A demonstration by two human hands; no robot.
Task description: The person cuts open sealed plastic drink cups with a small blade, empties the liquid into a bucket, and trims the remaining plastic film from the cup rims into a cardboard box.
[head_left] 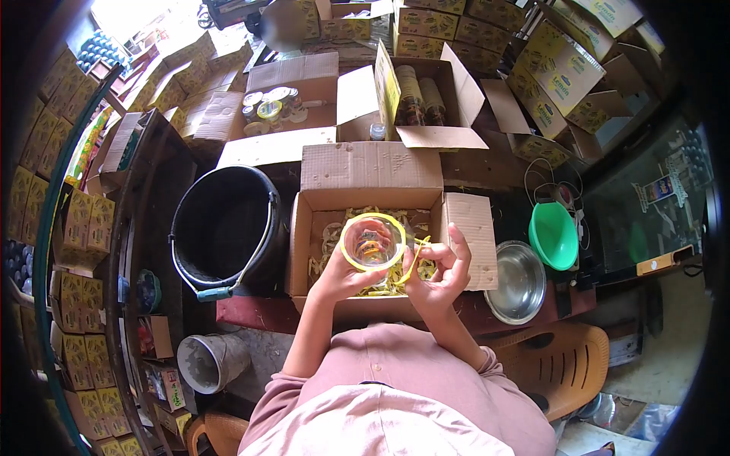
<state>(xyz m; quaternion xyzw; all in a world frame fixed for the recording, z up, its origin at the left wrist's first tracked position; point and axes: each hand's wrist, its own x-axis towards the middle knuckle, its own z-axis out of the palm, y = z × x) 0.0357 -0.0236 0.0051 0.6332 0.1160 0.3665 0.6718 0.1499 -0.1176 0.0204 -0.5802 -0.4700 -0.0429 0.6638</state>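
Observation:
My left hand is wrapped round a clear plastic jar with a yellow rim, its round end facing up toward me. On the jar's right side, my right hand pinches a thin yellow plastic strip between thumb and fingers, with the index finger raised. I cannot tell whether the strip is still joined to the jar. Both hands are above an open cardboard box, in which loose yellow strips and clear scraps lie.
A black bucket stands left of the box; a metal bowl and a green bowl are to the right. Behind are a carton of lidded jars and another carton with stacked jars. A grey bucket is lower left.

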